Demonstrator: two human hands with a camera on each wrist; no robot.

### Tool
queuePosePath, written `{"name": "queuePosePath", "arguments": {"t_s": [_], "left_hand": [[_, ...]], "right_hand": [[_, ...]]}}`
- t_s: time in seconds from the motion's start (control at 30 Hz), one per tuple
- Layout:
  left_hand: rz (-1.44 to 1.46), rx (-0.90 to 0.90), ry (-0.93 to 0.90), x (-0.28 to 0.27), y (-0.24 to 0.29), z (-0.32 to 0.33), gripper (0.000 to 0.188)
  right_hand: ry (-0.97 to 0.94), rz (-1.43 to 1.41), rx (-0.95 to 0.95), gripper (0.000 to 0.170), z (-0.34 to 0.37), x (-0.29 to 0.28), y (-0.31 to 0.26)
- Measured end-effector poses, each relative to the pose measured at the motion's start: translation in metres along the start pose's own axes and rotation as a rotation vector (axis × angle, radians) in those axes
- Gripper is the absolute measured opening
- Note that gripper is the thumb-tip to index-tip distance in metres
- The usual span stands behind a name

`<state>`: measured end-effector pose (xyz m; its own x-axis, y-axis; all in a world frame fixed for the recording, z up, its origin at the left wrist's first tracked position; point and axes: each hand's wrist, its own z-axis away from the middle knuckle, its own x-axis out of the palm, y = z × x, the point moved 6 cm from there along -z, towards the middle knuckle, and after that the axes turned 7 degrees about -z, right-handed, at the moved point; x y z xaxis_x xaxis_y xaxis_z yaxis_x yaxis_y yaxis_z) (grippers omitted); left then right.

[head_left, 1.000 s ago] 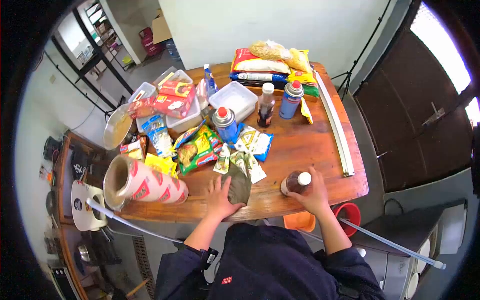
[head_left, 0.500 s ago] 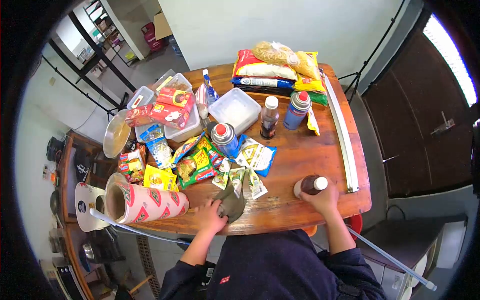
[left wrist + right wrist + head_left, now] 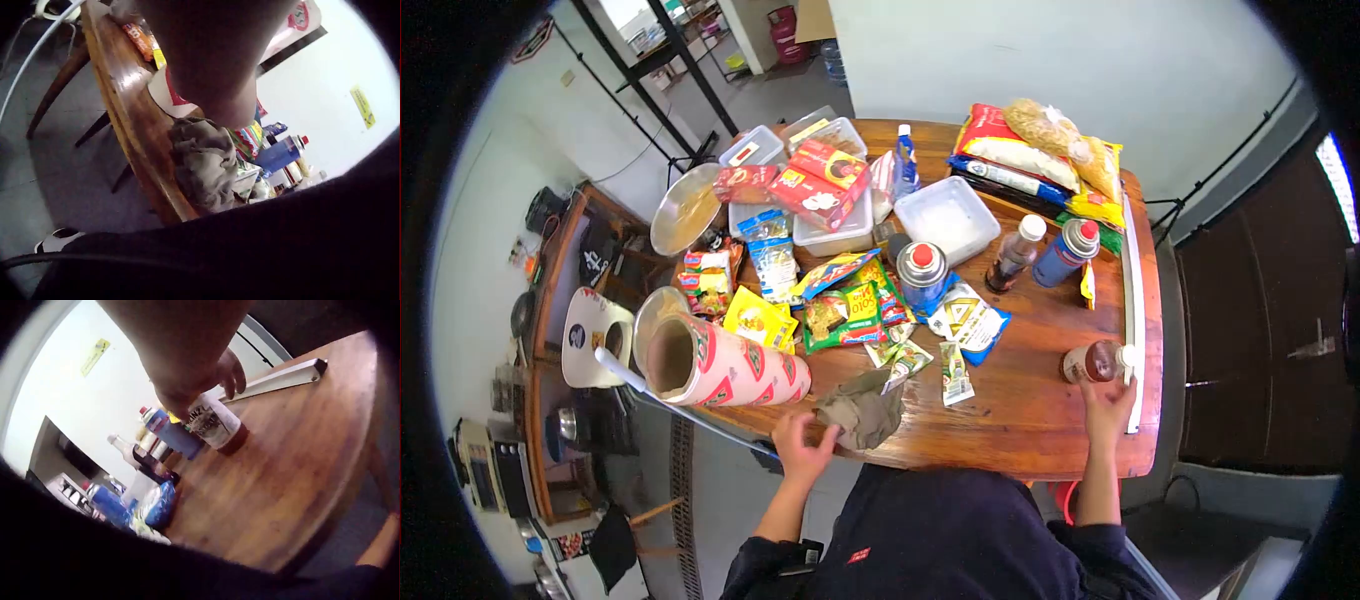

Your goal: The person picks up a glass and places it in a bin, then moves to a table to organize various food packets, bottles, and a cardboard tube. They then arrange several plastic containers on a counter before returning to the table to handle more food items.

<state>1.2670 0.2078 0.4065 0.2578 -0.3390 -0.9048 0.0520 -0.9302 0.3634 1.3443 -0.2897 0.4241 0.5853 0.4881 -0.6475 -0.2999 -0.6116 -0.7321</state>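
My right hand [image 3: 1108, 408] is at the near side of a sauce bottle [image 3: 1092, 362] with brown-red contents and a white cap, at the table's right. Its thumb and fingers are spread apart beside the bottle. In the right wrist view the labelled bottle [image 3: 215, 425] stands on the wood, its top hidden behind the hand. My left hand [image 3: 803, 452] is by the front edge, with thumb and loosely bent fingers at the left border of a crumpled grey-brown cloth [image 3: 865, 412]. The left wrist view shows the cloth [image 3: 203, 162] bunched on the table, the left fingers hidden.
Left of the cloth lies a large pink-and-white roll [image 3: 745, 365]. Noodle packets [image 3: 845, 318], small sachets [image 3: 956, 375], gas canisters [image 3: 922, 275], a dark bottle [image 3: 1012, 258] and plastic tubs [image 3: 948, 220] crowd the middle. A long white strip [image 3: 1133, 300] runs along the right edge.
The right hand has moved the sauce bottle rightward, close to the white strip. The left hand has slid left off the cloth's top to its border; the cloth is more spread. The head view has shifted.
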Motion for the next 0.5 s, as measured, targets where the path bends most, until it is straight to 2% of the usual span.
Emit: {"name": "queuePosePath", "arguments": {"t_s": [0.03,0.1,0.2,0.23,0.3,0.4,0.5], "left_hand": [[0.042,-0.179,0.073,-0.004,-0.015,0.004,0.066],[0.122,-0.543,0.228,-0.012,-0.042,0.018,0.074],[0.216,-0.507,0.477,-0.039,-0.042,-0.006,0.084],[0.403,-0.486,0.483,-0.032,-0.053,-0.015,0.091],[0.633,-0.493,0.469,-0.017,-0.07,-0.03,0.089],[0.765,-0.542,0.363,-0.003,-0.075,-0.045,0.074],[0.76,-0.451,0.401,-0.014,-0.068,-0.05,0.067]], "right_hand": [[0.0,0.058,-0.06,0.089,0.01,-0.002,0.023],[-0.075,-0.034,-0.148,0.082,0.04,-0.014,0.01],[-0.186,-0.031,-0.079,0.081,0.058,-0.02,-0.013],[-0.211,-0.038,-0.123,0.079,0.058,-0.018,-0.018],[-0.249,-0.052,-0.214,0.075,0.055,-0.015,-0.025],[-0.29,-0.11,-0.345,0.068,0.047,-0.007,-0.041],[-0.321,-0.141,-0.4,0.064,0.042,-0.001,-0.049]]}}
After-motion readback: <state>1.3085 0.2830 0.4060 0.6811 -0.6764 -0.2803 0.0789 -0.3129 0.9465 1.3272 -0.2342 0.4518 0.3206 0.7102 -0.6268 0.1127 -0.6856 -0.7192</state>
